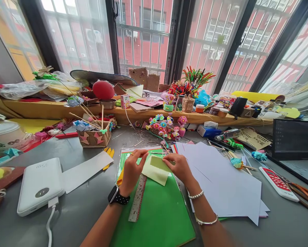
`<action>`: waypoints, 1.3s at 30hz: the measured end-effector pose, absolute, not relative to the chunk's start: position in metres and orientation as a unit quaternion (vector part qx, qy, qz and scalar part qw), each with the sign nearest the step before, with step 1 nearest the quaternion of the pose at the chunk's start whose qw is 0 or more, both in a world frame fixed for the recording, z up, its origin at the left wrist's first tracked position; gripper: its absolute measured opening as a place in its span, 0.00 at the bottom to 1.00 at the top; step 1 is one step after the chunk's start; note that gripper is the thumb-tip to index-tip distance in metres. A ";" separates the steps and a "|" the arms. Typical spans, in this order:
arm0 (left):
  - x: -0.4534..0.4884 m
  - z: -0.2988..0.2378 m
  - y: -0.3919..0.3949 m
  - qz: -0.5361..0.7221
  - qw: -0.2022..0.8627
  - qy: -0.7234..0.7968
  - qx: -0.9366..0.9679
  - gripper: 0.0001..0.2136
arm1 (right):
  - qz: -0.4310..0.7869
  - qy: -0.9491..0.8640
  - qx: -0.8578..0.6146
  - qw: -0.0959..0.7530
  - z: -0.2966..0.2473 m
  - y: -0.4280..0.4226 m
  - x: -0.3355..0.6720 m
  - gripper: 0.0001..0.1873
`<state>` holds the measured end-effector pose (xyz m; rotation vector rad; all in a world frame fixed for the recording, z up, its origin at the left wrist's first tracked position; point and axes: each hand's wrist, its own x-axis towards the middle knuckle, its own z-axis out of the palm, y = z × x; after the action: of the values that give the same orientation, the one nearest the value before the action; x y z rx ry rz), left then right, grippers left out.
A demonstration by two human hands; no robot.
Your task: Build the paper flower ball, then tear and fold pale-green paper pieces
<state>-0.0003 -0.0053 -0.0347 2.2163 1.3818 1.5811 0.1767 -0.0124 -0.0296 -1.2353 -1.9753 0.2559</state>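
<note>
Yellow paper (156, 175) is held above a green folder (159, 219) in the middle of the grey worktop (84, 223); its right side is pinched by the thumb and finger of the right hand (179, 168); the left hand (132, 171) is placed at the other side, fingertips close together, but whether paper is gripped there cannot be told; a ruler (137, 202) is laid on the folder; white sheets (223, 185) are piled to the right.

On the green sheet (164, 212), pale yellow paper (157, 176) hides the far end of the ruler (137, 199). Left of the sheet, the view's edge crops a cup (4, 132); right of it, a laptop (296, 140).
</note>
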 end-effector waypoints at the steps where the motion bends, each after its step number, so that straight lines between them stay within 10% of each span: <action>1: 0.001 -0.035 -0.006 0.500 0.056 0.435 0.747 0.07 | 0.104 -0.781 -0.478 0.388 -0.030 -0.013 0.175 0.07; 39: -0.008 -0.035 -0.002 0.467 0.060 0.417 0.778 0.08 | 0.107 -0.769 -0.490 0.397 -0.030 -0.015 0.169 0.08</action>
<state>-0.0084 -0.0021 -0.0350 2.3533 1.2626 1.4124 0.1692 -0.0150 -0.0297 -1.2417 -1.9473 0.2707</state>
